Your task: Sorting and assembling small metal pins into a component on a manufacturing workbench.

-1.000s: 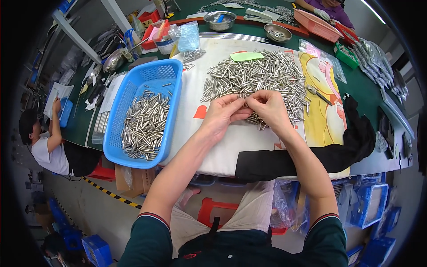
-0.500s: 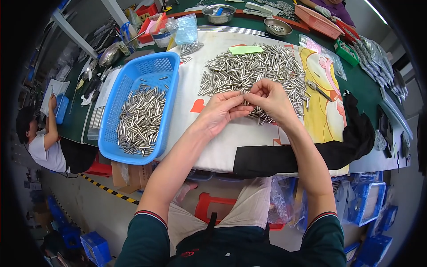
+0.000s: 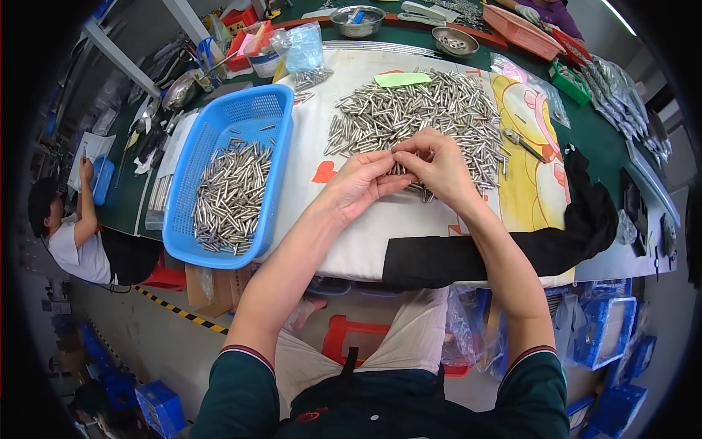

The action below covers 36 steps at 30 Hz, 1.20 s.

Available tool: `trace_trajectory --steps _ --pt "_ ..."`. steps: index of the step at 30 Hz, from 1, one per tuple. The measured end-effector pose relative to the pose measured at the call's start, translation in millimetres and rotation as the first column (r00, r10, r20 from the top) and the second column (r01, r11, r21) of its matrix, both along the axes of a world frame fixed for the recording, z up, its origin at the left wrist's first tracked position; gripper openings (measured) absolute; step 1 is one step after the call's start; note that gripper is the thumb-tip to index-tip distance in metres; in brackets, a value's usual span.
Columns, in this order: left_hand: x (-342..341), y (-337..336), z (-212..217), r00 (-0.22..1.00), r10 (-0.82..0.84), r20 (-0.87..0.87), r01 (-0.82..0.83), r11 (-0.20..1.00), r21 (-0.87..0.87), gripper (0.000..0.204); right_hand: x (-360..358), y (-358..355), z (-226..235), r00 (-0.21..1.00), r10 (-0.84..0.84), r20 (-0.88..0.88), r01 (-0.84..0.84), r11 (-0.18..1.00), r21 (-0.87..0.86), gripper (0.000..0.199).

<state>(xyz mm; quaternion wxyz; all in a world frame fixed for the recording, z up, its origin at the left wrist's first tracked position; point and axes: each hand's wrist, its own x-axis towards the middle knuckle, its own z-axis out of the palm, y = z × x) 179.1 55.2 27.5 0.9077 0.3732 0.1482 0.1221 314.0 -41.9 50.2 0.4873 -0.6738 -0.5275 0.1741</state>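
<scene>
My left hand and my right hand meet at the near edge of a broad pile of short silvery metal pins. Thumbs and fingers of both are pinched together, tip against tip. Whatever lies between the fingertips is too small and too covered to make out. A pale green slip of paper rests on the far part of the pile. To the left stands a blue plastic basket, partly filled with similar metal pins.
Black cloth lies along the table's front edge under my right forearm. A dark-handled tool sits right of the pile. Metal bowls and a pink basket stand at the back. One co-worker sits far left; another's gloved hand shows at the back.
My joined fingertips have shifted very slightly left, still pinched together. The pile and the basket look the same; the whole view has moved a little.
</scene>
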Motion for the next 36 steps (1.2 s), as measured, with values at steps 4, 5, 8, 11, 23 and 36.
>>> trace_trajectory --steps 4,5,8,11,23,36 --pt "2.9 -3.1 5.2 0.999 0.04 -0.011 -0.04 0.999 0.012 0.022 -0.3 -0.6 -0.9 0.992 -0.032 0.119 0.022 0.996 0.089 0.012" --pt "3.3 -4.1 7.6 0.998 0.053 -0.031 -0.052 0.998 0.039 0.022 -0.1 -0.1 -0.7 0.992 -0.033 0.119 0.023 0.996 0.084 0.012" --pt "2.0 -2.9 6.9 0.999 -0.004 -0.053 0.009 0.996 0.092 0.023 -0.8 -0.5 -1.2 0.992 -0.035 0.123 0.024 0.996 0.085 0.012" --pt "1.8 -4.9 8.7 0.998 0.009 -0.069 0.001 0.989 0.146 0.025 -2.0 -0.6 -2.8 0.993 -0.043 0.11 0.036 0.997 0.068 0.012" --pt "3.2 -7.4 8.0 0.999 0.002 -0.042 0.01 0.961 0.275 0.03 1.6 0.6 -1.9 0.984 0.046 -0.175 -0.061 0.995 -0.077 0.02" --pt "0.7 -5.6 12.1 0.993 -0.042 -0.108 0.07 0.961 0.266 0.032 -4.3 -3.1 6.4 0.995 -0.013 0.094 0.026 0.991 -0.13 0.027"
